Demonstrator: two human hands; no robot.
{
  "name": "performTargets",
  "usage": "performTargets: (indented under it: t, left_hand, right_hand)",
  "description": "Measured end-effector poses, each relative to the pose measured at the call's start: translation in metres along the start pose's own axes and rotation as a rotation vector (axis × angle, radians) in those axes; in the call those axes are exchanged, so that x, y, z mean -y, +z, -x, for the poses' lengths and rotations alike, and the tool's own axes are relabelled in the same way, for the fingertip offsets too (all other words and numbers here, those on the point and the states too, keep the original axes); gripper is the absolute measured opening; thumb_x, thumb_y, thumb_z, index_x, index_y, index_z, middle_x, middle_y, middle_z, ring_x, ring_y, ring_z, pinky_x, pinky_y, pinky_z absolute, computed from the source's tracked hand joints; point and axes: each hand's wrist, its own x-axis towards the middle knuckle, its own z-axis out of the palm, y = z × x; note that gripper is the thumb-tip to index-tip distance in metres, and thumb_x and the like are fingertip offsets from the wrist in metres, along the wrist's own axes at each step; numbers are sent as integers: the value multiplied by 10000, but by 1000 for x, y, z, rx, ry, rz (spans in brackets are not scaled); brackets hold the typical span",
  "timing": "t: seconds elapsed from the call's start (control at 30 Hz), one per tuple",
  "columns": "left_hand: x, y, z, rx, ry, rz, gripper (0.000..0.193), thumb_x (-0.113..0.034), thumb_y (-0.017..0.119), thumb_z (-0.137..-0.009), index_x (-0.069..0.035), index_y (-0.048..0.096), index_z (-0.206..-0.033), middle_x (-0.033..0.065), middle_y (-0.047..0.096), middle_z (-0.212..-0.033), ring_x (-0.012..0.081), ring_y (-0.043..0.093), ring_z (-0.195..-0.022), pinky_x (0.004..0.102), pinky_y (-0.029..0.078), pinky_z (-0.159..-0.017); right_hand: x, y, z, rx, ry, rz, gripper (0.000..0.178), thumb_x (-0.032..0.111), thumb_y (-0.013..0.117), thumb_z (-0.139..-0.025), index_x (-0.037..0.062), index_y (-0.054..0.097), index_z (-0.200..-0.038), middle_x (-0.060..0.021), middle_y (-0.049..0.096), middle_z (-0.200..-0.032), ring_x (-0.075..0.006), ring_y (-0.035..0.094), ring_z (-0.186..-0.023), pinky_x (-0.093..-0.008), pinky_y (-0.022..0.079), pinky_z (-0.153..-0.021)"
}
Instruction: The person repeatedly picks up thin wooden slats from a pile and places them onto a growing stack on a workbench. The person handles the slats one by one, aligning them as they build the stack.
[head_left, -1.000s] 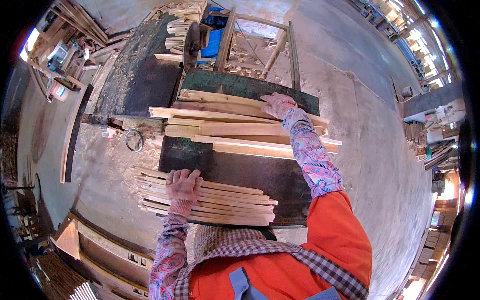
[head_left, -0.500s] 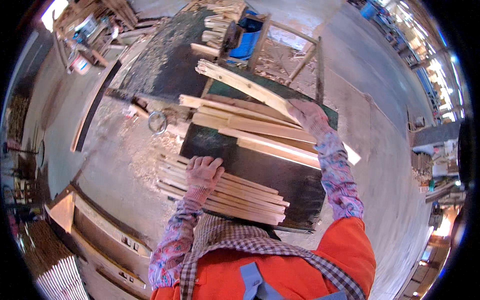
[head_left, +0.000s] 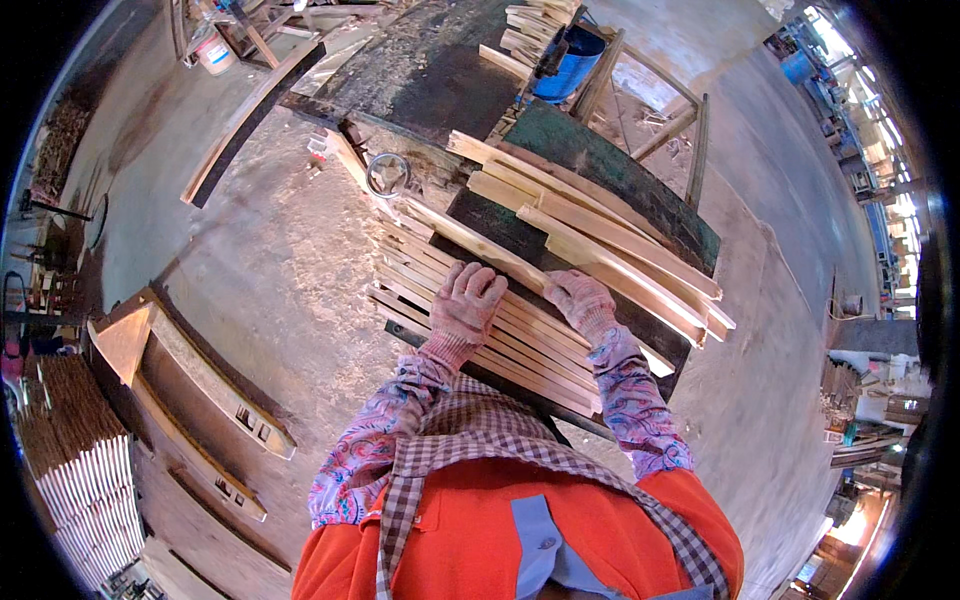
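My right hand, in a knitted work glove, is closed on a long wooden board. The board slants along the far side of a row of narrow wooden strips, which lie side by side on the dark tabletop. My left hand, gloved too, lies over these strips with its fingers slightly bent and apart, gripping nothing. Beyond the held board, a loose pile of pale boards lies across the table, some overlapping.
A metal handwheel stands at the table's far left. Behind are a dark, dusty machine bed with stacked offcuts, a blue bin and a wooden frame. Wooden parts lie on the floor at left.
My right hand has brought the board from the far pile toward me, beside the strips. My left hand stays on the strips. The whole view has shifted.
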Motion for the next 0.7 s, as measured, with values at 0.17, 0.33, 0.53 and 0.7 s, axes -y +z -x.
performTargets:
  t: [0.17, 0.33, 0.53, 0.7]
  left_hand:
    - [0, 1, 3, 7, 5, -28, 417, -233, 692, -795, -163, 610, -1197, 43, 583, -1212, 273, 542, -1239, 466, 417, -1130]
    - [-1, -2, -1, 80, 6, 26, 456, -243, 693, -838, -159, 592, -1274, 76, 576, -1254, 304, 531, -1266, 506, 369, -1170]
    - [1, 1, -39, -10, 85, 124, 393, -282, 680, -882, -148, 609, -1245, 93, 574, -1261, 326, 539, -1253, 536, 352, -1163]
    - [-3, 38, -53, 258, 46, 0, 211, -323, 641, -904, -169, 651, -1048, 53, 640, -1046, 290, 596, -1071, 465, 448, -1000]
  right_hand:
    - [14, 13, 1, 17, -28, 34, 397, 400, 672, -951, 156, 697, -1263, -123, 701, -1151, -356, 661, -1090, -433, 532, -932]
    - [16, 15, 0, 39, -72, -22, 388, 421, 626, -964, 189, 687, -1270, -117, 700, -1120, -353, 655, -1106, -445, 529, -939]
    - [11, 33, -13, 201, -32, 206, 351, 414, 565, -996, 209, 691, -1251, -117, 708, -1078, -343, 678, -1046, -457, 561, -881]
    - [-12, 60, -17, 250, -208, 477, 308, 340, 585, -986, 211, 693, -1244, -85, 687, -1207, -347, 672, -1091, -461, 554, -937]
